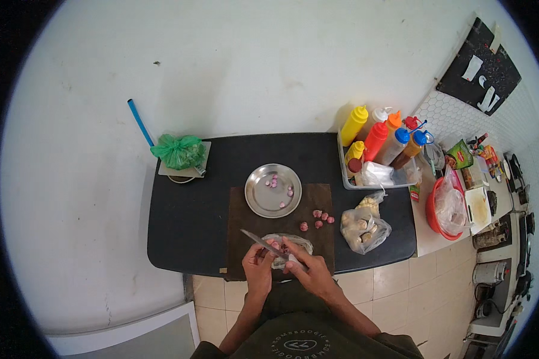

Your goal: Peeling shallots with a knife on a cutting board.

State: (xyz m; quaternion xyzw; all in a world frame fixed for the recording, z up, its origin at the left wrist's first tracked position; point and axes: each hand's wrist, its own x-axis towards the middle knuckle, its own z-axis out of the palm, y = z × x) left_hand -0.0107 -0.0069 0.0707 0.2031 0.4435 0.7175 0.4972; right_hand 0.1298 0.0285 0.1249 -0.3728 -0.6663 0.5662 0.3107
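Note:
My right hand (312, 271) grips a knife (264, 243) by its pale handle, the blade slanting up to the left. In the fingers of my left hand (258, 268) is a small shallot (276, 245), close against the blade. Below both hands lies an open clear plastic bag (302, 242), partly hidden by them. Beyond it a round steel plate (254, 197) holds several peeled pink shallots (274, 181). Several unpeeled shallots (318, 213) sit on the brown mat (240, 224) to the right of the plate.
On the black table (184, 229), knotted plastic bags of garlic (364, 229) lie at right. Behind them a clear bin (404, 184) holds several squeeze bottles (377, 139). A green plastic bag (179, 151) rests on a scale (201, 169) at the far left. A red basin (432, 211) stands on the side counter.

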